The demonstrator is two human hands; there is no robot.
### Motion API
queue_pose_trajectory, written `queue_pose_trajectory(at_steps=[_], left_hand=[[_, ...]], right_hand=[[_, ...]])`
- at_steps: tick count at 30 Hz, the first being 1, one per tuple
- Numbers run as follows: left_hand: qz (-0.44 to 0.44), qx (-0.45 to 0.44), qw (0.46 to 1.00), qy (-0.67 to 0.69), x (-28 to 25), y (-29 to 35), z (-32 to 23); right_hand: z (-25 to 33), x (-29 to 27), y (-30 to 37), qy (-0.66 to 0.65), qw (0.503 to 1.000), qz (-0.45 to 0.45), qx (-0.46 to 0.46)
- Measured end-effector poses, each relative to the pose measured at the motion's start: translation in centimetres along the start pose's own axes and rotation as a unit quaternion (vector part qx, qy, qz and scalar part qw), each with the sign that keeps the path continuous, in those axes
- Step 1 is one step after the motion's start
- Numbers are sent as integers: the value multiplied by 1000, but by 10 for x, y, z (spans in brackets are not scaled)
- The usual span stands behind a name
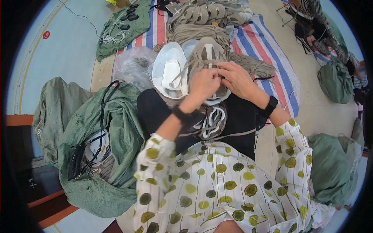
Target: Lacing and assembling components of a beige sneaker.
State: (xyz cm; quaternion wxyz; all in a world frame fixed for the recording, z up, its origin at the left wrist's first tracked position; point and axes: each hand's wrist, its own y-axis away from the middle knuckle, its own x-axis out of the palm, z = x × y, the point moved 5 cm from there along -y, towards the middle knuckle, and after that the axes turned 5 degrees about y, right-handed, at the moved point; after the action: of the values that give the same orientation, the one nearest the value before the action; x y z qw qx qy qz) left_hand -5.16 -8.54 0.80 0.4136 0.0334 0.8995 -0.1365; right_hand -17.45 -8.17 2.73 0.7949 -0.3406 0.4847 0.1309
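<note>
A beige shoe upper (207, 48) with a pale lining lies in front of me, toe end pointing away. A taupe shoelace (185, 70) crosses it and hangs in a loop off its left side. My left hand (206, 83) is closed over the middle of the upper, fingers pressed together at the lacing. Against it, my right hand (240, 80) has bent fingers pinched at the same lacing; the fingertips partly hide the hold. Just left lies another upper (159, 66), white inside. A laced upper (213, 121) sits nearer me, on the black cloth over my lap.
Bundles of taupe laces (202, 33) and stacked uppers (206, 13) lie beyond my hands on a striped sheet (268, 46). A clear plastic bag (132, 68) is to the left. Green sacks stand at left (128, 124) and right (328, 167). White cord (114, 33) rests on green cloth.
</note>
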Motion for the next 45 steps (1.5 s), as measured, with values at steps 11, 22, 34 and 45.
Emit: queue_pose_trajectory(at_steps=[11, 22, 34, 45], left_hand=[[146, 338, 920, -132, -11, 65, -10], [-1, -30, 953, 301, -25, 18, 9], [-41, 222, 955, 193, -29, 43, -29], [-39, 127, 973, 188, -42, 46, -10]], right_hand=[[-2, -20, 11, -280, 942, 1, 183], [-11, -6, 28, -306, 925, -65, 216], [19, -16, 45, -489, 825, -17, 284], [-8, -29, 75, -458, 819, -127, 322]])
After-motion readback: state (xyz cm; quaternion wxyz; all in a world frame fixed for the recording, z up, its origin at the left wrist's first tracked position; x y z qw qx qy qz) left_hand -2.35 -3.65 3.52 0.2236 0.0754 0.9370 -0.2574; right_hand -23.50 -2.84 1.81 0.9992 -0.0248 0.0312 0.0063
